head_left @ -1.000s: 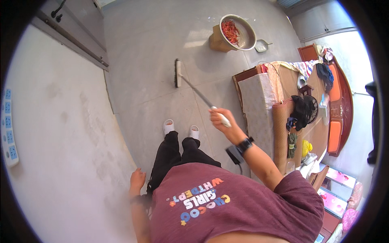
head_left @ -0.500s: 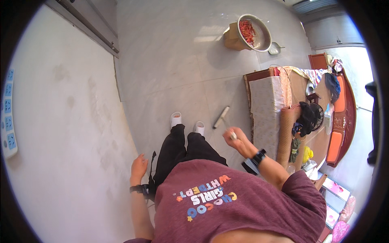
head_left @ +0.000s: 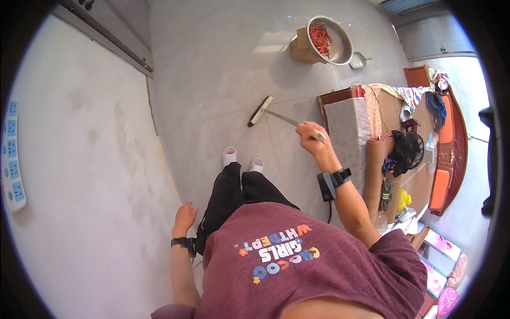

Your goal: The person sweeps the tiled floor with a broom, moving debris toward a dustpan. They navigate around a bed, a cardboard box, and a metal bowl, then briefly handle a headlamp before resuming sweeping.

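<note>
My right hand (head_left: 314, 139) is wrapped round the pale handle end of a broom (head_left: 260, 110). The broom's thin handle slants away to a whitish head with dark bristles, which rests on the floor ahead of my feet. Down by my left thigh hangs my left hand (head_left: 185, 216), fingers loosely bent and partly apart, with nothing in it. White slippers (head_left: 229, 156) are on my feet.
Farther off, a metal basin (head_left: 346, 47) of red chillies (head_left: 320, 40) leans over a cardboard box (head_left: 304, 49), a dustpan (head_left: 358, 60) beside it. A cloth-covered bed (head_left: 345, 122) heaped with items stands right; a pale wall (head_left: 101, 159) runs along the left.
My right hand has moved forward and the broom's head has shifted away from me and to the left across the floor. My left hand has barely moved.
</note>
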Demonstrator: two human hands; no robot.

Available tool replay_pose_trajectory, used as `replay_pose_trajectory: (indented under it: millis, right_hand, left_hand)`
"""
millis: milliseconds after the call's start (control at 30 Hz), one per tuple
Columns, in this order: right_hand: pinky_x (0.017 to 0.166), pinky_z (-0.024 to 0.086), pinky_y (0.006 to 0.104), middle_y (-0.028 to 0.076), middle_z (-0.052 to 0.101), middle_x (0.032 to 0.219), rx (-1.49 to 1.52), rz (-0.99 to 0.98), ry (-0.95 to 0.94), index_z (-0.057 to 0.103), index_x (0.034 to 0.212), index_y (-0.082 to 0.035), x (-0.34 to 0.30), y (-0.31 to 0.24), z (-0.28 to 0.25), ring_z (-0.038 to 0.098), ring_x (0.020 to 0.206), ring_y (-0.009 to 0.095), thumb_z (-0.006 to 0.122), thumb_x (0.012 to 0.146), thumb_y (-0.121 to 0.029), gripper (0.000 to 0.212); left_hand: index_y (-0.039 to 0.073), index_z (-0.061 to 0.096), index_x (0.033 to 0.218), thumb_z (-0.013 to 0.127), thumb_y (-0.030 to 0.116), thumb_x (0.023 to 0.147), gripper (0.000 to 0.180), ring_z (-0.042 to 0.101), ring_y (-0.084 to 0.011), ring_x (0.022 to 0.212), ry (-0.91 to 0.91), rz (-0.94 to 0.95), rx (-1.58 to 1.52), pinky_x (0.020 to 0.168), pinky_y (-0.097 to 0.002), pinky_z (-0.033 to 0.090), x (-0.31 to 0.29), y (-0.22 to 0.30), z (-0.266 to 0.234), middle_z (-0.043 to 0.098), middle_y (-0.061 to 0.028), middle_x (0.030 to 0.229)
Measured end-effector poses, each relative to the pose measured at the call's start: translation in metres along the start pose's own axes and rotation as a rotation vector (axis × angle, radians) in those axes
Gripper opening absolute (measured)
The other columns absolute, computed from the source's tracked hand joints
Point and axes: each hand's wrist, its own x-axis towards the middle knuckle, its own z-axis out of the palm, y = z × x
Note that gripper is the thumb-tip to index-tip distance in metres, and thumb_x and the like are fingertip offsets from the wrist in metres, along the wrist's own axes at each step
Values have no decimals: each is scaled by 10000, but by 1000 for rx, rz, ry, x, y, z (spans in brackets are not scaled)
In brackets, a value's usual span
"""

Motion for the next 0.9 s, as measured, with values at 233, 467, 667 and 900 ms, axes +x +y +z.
replay_pose_trajectory:
  millis: [233, 467, 667, 900]
  right_hand:
    - [389, 403, 199, -3, 423, 618, -20, 119, 10, 455, 980, 49, -100, -29, -45, 437, 453, 85, 437, 938, -110, 166]
    - [428, 431, 217, 2, 462, 664, -360, 254, 172, 489, 923, 24, -90, -117, -20, 469, 508, 88, 487, 897, -132, 158]
    - [488, 474, 224, 40, 541, 725, -909, 334, 291, 529, 936, 30, -37, -207, 47, 532, 573, 109, 524, 871, -146, 188]
    - [494, 502, 268, 74, 565, 791, -1423, 37, 231, 563, 1018, 17, 51, -200, 71, 584, 662, 182, 496, 912, -200, 250]
  left_hand:
    - [-17, 585, 1129, 618, 206, 840, 366, 633, -369, 861, 176, 42, -22, 778, -430, 506, 37, 55, -30, 675, -182, 870]
    - [-23, 582, 1143, 596, 194, 852, 363, 643, -352, 840, 316, -130, -143, 765, -416, 506, 34, 94, -5, 675, -176, 840]
    - [-29, 585, 1123, 593, 218, 853, 366, 639, -363, 847, 435, -289, -238, 772, -433, 501, -6, 158, 103, 675, -180, 848]
    - [-32, 603, 1082, 637, 245, 841, 368, 646, -365, 805, 586, -425, -303, 735, -430, 510, -82, 217, 229, 675, -182, 830]
